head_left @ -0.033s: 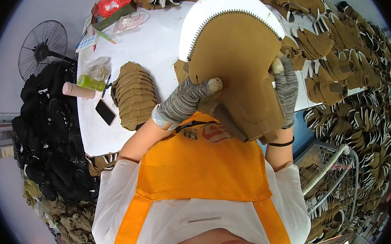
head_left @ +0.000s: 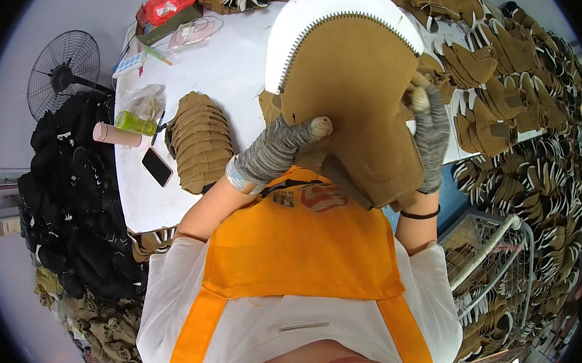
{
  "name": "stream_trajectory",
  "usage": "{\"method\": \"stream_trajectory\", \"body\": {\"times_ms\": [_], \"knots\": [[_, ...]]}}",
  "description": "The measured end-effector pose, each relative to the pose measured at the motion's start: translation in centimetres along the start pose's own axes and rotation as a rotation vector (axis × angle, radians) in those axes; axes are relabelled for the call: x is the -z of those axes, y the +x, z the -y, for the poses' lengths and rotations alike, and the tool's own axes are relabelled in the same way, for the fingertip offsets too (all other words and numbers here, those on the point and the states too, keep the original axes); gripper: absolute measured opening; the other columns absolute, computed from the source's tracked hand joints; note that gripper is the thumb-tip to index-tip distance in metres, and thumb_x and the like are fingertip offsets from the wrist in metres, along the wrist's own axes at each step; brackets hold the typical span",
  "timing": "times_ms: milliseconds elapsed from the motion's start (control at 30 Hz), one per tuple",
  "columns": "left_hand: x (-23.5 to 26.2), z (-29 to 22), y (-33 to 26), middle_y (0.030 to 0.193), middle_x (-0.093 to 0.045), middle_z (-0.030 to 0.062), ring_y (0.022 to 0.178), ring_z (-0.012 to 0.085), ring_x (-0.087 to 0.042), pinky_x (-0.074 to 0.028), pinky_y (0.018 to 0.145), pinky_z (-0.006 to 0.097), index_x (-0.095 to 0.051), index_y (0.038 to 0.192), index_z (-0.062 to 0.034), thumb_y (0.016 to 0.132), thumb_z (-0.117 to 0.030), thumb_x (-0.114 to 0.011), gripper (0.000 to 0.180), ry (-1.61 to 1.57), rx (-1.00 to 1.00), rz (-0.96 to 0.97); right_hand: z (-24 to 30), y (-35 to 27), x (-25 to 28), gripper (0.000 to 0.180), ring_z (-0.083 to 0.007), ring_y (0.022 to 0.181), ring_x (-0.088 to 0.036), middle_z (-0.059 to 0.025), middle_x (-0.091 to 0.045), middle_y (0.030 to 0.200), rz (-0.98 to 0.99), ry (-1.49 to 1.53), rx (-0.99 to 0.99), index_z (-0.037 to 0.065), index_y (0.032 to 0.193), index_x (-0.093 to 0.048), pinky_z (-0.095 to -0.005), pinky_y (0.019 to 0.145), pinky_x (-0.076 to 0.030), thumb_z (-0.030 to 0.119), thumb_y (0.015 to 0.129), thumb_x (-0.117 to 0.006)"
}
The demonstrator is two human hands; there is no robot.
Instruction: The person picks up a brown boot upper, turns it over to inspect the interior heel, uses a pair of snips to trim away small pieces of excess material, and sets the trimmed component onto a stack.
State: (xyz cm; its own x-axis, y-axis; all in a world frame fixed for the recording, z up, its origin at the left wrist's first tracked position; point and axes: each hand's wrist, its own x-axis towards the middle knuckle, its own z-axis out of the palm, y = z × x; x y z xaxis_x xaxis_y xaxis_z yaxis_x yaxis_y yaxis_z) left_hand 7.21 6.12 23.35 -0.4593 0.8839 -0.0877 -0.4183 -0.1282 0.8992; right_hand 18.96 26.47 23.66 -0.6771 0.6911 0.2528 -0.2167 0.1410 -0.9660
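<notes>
Two gloved hands, your left hand (head_left: 276,150) and right hand (head_left: 431,134), clamp the tan suede boot upper with white fleece edge (head_left: 352,84) above the white counter (head_left: 211,75).

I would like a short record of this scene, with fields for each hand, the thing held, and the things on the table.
left hand: grey glove, grips the lower left edge of the piece
right hand: grey glove, grips the right edge
held thing: tan suede boot upper with white fleece lining, raised over the table
table: white
on the table: stack of tan cut pieces, black phone, green bottle
beside the table: black fan
</notes>
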Motion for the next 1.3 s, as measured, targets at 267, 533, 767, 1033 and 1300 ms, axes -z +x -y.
{"method": "stream_trajectory", "body": {"times_ms": [267, 533, 767, 1033, 1300], "knots": [[-0.2, 0.3, 0.8, 0.123, -0.053, 0.0094, 0.113, 0.0177, -0.051, -0.045, 0.094, 0.031, -0.044, 0.132, -0.0017, 0.091, -0.038, -0.062, 0.058, 0.026, -0.084, -0.055, 2.8, -1.8, 4.0, 0.083, -0.0262, 0.111, -0.054, -0.0110, -0.059, 0.117, 0.265, -0.176, 0.280, 0.000, 0.114, -0.063, -0.0396, 0.101, -0.037, 0.068, 0.067, -0.066], [0.9, 1.2, 1.3, 0.127, -0.050, 0.0116, 0.114, 0.0199, -0.052, -0.045, 0.096, 0.032, -0.040, 0.135, 0.0002, 0.094, -0.047, -0.052, 0.064, -0.136, -0.105, -0.072, 2.7, -1.4, 4.6, 0.072, -0.0287, 0.115, -0.051, -0.0108, -0.057, 0.120, 0.490, -0.401, 0.334, 0.002, 0.112, -0.064, -0.0416, 0.100, -0.037, 0.053, 0.063, -0.074], [0.1, 0.3, 1.1, 0.126, -0.052, 0.0132, 0.114, 0.0215, -0.053, -0.047, 0.096, 0.033, -0.040, 0.134, 0.0006, 0.092, -0.048, -0.055, 0.066, -0.129, -0.151, -0.143, 1.7, -0.9, 3.5, 0.048, -0.0293, 0.113, -0.053, -0.0109, -0.062, 0.110, 0.457, -0.235, 0.321, 0.001, 0.101, -0.068, -0.0393, 0.098, -0.039, 0.035, 0.069, -0.077], [0.9, -0.6, -0.2, 0.127, -0.051, 0.0173, 0.117, 0.0268, -0.053, -0.048, 0.097, 0.037, -0.037, 0.135, 0.0031, 0.090, -0.047, -0.059, 0.071, -0.290, -0.168, -0.172, -0.4, -2.0, 0.1, 0.041, -0.0216, 0.095, -0.054, -0.0080, -0.059, 0.095, 0.459, 0.026, 0.127, 0.000, 0.084, -0.064, -0.0348, 0.087, -0.042, 0.041, 0.087, -0.060], [1.5, -0.5, -0.9, 0.126, -0.053, 0.0184, 0.114, 0.0284, -0.056, -0.048, 0.097, 0.038, -0.037, 0.134, 0.0045, 0.091, -0.044, -0.058, 0.068, -0.323, -0.078, -0.237, 2.3, -3.8, -3.0, 0.038, -0.0152, 0.089, -0.057, -0.0055, -0.061, 0.096, 0.279, 0.104, -0.016, -0.003, 0.090, -0.063, -0.0288, 0.082, -0.046, 0.035, 0.091, -0.059]]}}
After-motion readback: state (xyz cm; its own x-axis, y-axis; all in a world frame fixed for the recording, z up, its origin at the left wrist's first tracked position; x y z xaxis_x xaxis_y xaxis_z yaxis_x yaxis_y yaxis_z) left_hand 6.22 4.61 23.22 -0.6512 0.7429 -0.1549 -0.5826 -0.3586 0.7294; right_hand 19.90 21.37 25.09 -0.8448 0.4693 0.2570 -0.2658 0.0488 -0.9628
